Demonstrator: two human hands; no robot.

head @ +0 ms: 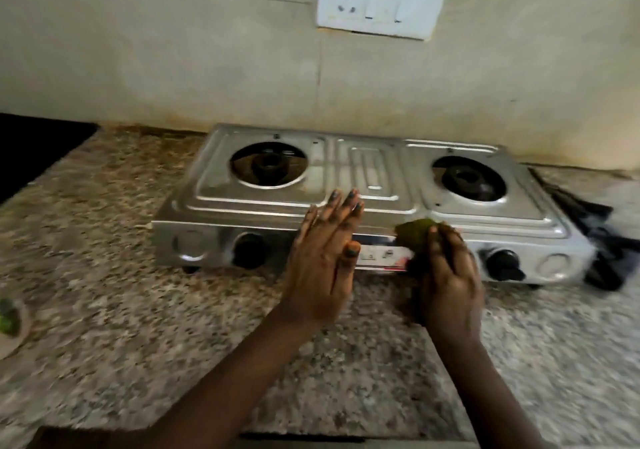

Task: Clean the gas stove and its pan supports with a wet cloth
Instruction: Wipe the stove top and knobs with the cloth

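left hand (323, 261) flat on stove (346, 203) front | right hand (450, 275) – grips cloth (415, 237)

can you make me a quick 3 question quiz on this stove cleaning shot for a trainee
1. True or false: the pan supports sit over both burners of the gas stove.
2. Which hand holds the green cloth? A) left hand B) right hand C) neither
3. Fill in: the left hand lies with fingers straight over the stove's ____ edge.

Key
1. False: the left burner and right burner are both bare; a dark object lies on the counter at the stove's right end, too blurred to identify.
2. B: the right hand grips it against the front panel, between the two knobs.
3. front
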